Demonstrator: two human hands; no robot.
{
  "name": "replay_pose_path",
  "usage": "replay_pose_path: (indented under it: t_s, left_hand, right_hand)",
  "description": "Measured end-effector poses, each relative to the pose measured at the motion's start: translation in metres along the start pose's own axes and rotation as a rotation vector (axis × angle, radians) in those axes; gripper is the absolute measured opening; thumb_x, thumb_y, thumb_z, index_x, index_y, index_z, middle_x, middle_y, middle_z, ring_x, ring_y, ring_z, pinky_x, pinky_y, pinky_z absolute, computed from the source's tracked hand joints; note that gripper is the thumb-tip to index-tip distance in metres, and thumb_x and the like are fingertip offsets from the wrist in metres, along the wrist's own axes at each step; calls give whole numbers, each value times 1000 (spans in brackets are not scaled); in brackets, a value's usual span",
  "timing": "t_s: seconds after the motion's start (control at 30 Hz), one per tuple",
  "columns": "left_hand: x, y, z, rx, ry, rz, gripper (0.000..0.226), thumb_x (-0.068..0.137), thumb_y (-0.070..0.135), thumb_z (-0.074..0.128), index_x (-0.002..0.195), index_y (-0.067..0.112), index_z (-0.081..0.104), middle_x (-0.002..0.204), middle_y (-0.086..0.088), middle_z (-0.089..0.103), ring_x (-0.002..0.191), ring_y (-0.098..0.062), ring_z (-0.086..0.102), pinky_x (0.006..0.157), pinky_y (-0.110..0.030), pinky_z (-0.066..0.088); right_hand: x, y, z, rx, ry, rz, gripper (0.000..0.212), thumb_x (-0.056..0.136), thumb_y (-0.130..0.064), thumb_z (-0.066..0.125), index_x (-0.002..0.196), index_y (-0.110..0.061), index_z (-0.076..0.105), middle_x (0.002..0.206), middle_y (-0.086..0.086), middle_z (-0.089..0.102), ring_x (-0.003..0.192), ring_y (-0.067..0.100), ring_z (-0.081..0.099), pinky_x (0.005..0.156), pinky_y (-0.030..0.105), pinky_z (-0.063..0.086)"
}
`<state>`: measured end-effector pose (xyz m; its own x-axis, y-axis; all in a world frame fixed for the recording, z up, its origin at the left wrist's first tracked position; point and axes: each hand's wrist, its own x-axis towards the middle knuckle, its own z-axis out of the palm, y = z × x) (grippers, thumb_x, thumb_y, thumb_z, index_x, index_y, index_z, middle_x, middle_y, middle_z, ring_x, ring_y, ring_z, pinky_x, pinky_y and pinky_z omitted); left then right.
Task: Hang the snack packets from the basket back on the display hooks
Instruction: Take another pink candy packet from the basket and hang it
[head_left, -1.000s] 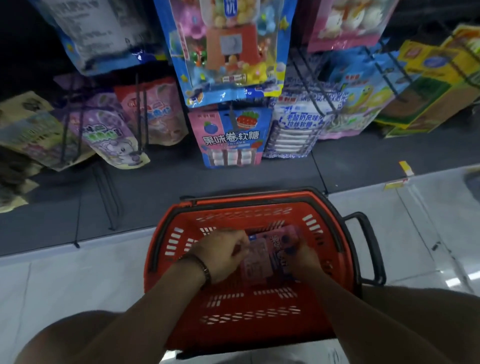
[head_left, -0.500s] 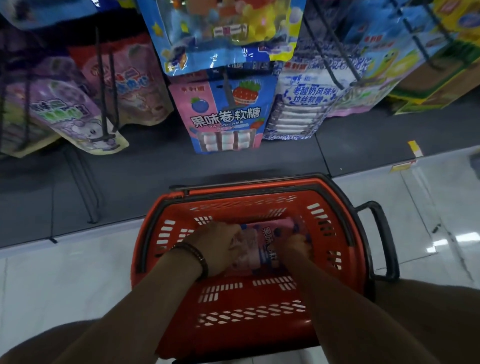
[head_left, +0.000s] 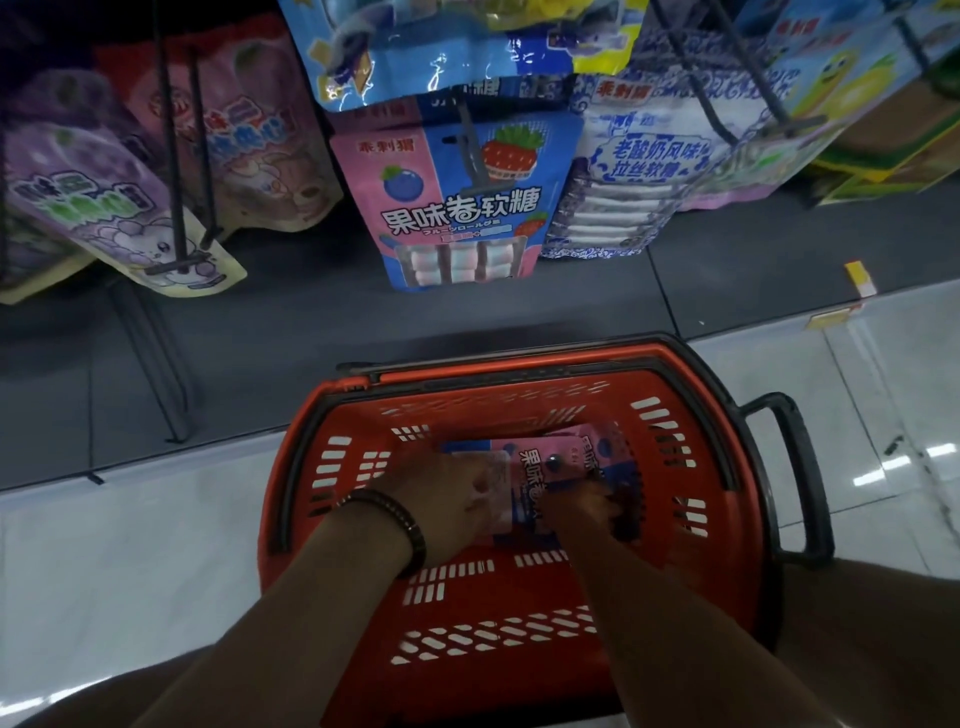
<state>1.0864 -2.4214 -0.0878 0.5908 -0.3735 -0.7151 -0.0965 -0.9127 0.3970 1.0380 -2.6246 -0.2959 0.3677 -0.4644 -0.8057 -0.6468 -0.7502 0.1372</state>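
A red plastic basket (head_left: 675, 519) sits on the floor below me, close to the display. Pink-and-blue snack packets (head_left: 540, 467) lie inside it. My left hand (head_left: 441, 493), with a dark bracelet on the wrist, is closed on the left side of the top packet. My right hand (head_left: 582, 506) grips the same packet at its right side. A matching pink-and-blue packet (head_left: 457, 208) hangs on a display hook (head_left: 470, 150) straight above the basket.
Purple and pink packets (head_left: 104, 208) hang at the left on black hooks (head_left: 179, 208). White-and-blue packets (head_left: 634, 171) hang at the right, a big blue bag (head_left: 441, 52) above. The basket's black handle (head_left: 795, 483) sticks out right. Pale floor tiles (head_left: 130, 571) lie around the basket.
The view has dropped and closed in on the basket. Both hands stay on the packet inside, which now shows more of its printed face between them.
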Motion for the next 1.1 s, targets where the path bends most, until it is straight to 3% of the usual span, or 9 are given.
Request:
replay_pose_path:
  t_s: [0.07,0.17,0.33,0.43,0.6,0.67,0.8,1.0,1.1]
  left_hand:
    - [2,-1,0,-28,-3,-6,35,101,49,54,131,33,59,128,3,64,103,-13,63,82,-28,53]
    - [4,-6,0,-65,-27,-14,34,101,46,54,133,37,57,128,5,64,101,-12,62,79,-26,51]
    - [4,-15,-5,-44,-35,-3,19,100,45,55,115,37,63,105,14,58,81,-4,53,61,-18,36]
    - [2,-21,-4,-29,24,-5,24,99,45,59,113,26,65,117,4,69,91,-14,60,73,-27,45]
    - [-25,-21,2,-67,159,-52,73,82,50,80,144,24,51,145,-5,58,131,-24,57,106,-31,45]
    - [-47,-13,2,-117,203,-27,90,72,52,86,148,26,47,148,-4,56,133,-24,55,111,-34,45]
    - [-88,7,2,-218,244,-10,51,83,37,83,128,18,68,127,-5,72,112,-24,68,96,-39,54]
    - [-154,29,19,-770,516,114,19,96,15,74,114,19,76,109,7,81,102,-13,76,95,-41,60]
    - [-178,45,22,-926,599,145,17,96,14,73,111,23,74,108,9,81,101,-15,77,92,-39,61]
  right_hand:
    - [-1,3,-2,-61,-40,-117,47,105,-28,58,148,-9,53,146,14,55,127,27,59,108,44,54]
    - [-5,4,-8,-225,2,-225,44,111,-32,48,150,-10,49,153,14,51,138,31,53,108,40,48]
    - [-25,7,-29,-1,-48,-341,36,111,-23,47,145,-12,55,144,12,61,131,30,61,101,33,51]
    - [-50,18,-52,228,-45,-465,29,104,-23,59,129,-11,68,125,14,72,119,34,68,97,36,54]
    - [-112,31,-110,-11,-64,-794,32,103,-21,64,134,-15,68,132,10,71,122,30,67,105,39,53]
    - [-142,36,-135,-80,-56,-905,15,104,-23,62,115,-18,70,118,7,74,109,27,69,92,37,54]
    - [-203,47,-180,-134,59,-1057,14,105,-27,61,91,-24,62,90,-2,65,88,23,62,71,35,41]
    - [-255,87,-183,619,242,-1091,28,83,-31,89,102,-34,69,100,-18,78,90,1,75,84,25,60]
    - [-266,104,-166,1029,31,-1025,36,84,-13,89,114,-21,70,110,0,82,103,25,79,87,43,63]
